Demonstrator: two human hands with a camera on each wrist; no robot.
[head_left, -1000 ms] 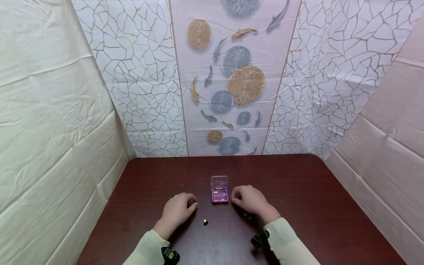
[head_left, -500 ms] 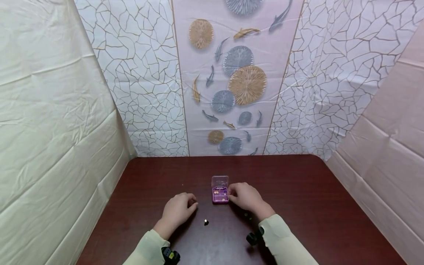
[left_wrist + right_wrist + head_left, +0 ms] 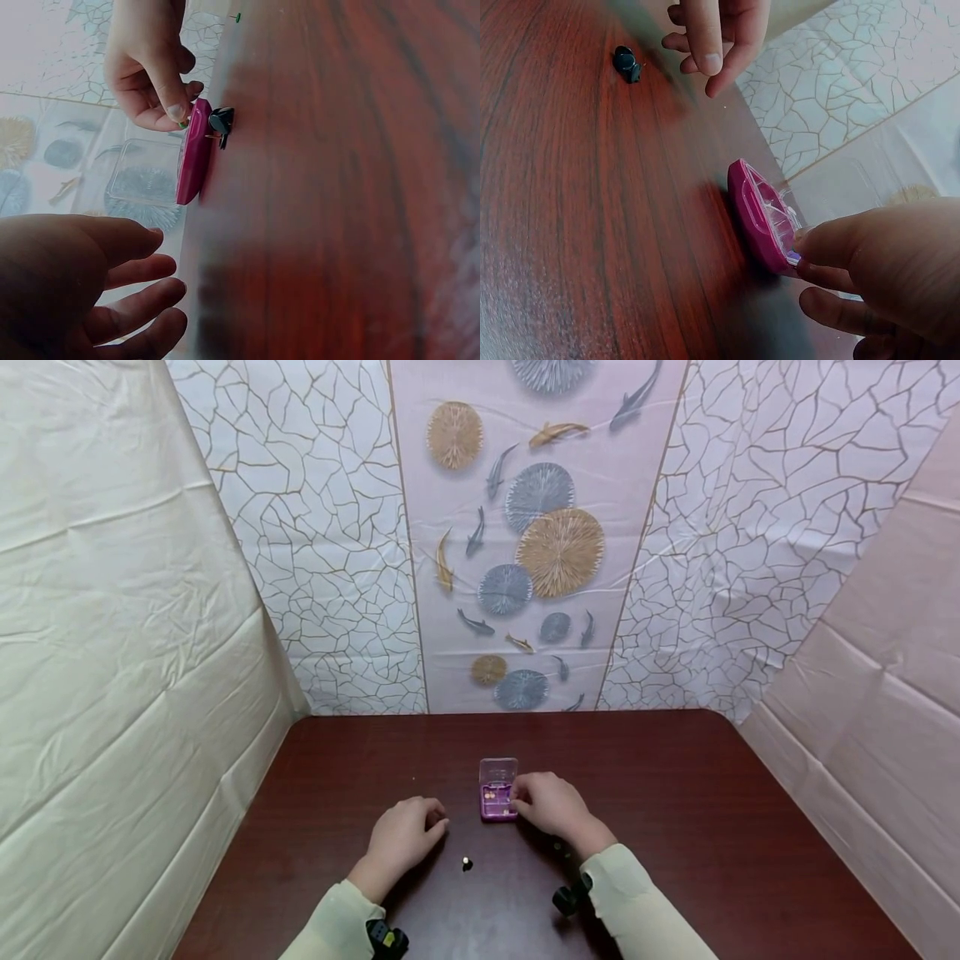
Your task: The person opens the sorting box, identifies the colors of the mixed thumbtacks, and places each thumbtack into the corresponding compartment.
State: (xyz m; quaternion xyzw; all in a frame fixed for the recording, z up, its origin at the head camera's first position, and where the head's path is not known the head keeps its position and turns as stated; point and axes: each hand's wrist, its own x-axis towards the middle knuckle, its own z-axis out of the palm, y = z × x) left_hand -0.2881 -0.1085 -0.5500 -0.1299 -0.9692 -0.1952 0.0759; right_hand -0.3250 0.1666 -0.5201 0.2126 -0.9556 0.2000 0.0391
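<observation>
A small purple compartment box [image 3: 498,815] stands on the table with its clear lid [image 3: 498,769] raised. Orange and yellowish bits lie in its compartments. My right hand [image 3: 551,806] is at the box's right side, fingertips over the right compartments. In the left wrist view, a small green piece [image 3: 183,124] shows between the right thumb [image 3: 176,111] and fingers at the box's rim; its kind is unclear. My left hand [image 3: 405,835] rests left of the box, fingers loosely bent, holding nothing. A small black piece with a shiny spot [image 3: 467,864] lies between the hands.
Small green pieces [image 3: 562,849] lie on the dark wooden table [image 3: 360,752] beneath the right wrist; one, with a thin post [image 3: 238,17], shows in the left wrist view. Each wrist wears a black camera. Patterned cloth [image 3: 337,568] hangs behind the table, pale cloth at both sides.
My right hand has moved left, from beside the box to over its right compartments. The left hand, the box and the black piece have stayed in place.
</observation>
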